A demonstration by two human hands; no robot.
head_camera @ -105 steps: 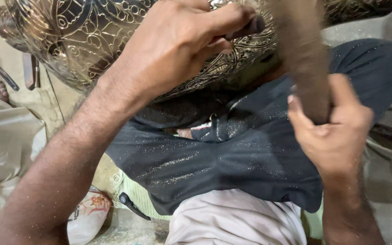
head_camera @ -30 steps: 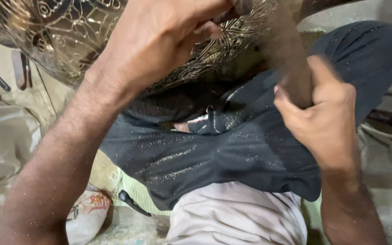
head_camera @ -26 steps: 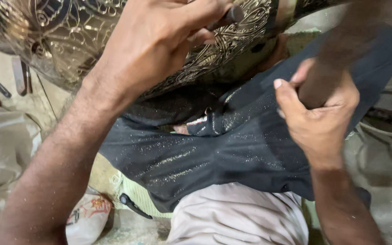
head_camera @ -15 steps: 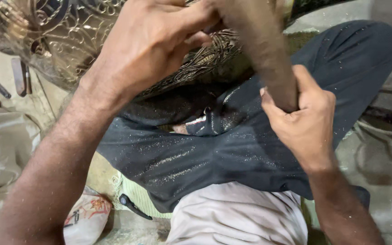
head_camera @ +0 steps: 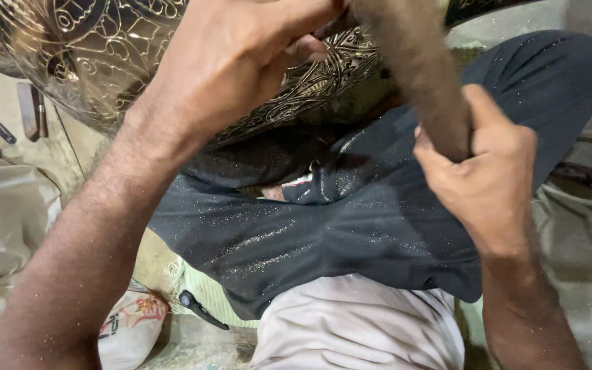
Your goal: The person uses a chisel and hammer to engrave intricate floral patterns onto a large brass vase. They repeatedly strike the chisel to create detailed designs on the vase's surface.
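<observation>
The right hand (head_camera: pixel 491 175) is clenched around the lower end of a thick wooden mallet (head_camera: pixel 419 75), thumb on the near side and fingers wrapped behind. The long axis of the mallet runs up and to the left from this grip, slightly tilted, so its upper end lies above the grip and close against the engraved metal vessel (head_camera: pixel 97 62). The left hand (head_camera: pixel 241 58) is pressed on the vessel, fingers curled around a slim dark tool (head_camera: pixel 330 27) (only a short stub shows between the fingers, so its kind cannot be told). That tool lies just beyond the left grip, at the upper end of the mallet; contact between the two cannot be confirmed. The left hand is the nearer of the two to the vessel; the right grip stays well below it, over the dark trousers (head_camera: pixel 351 226) dusted with fine metal specks. The vessel rests on the lap, filling the upper left of the view.
</observation>
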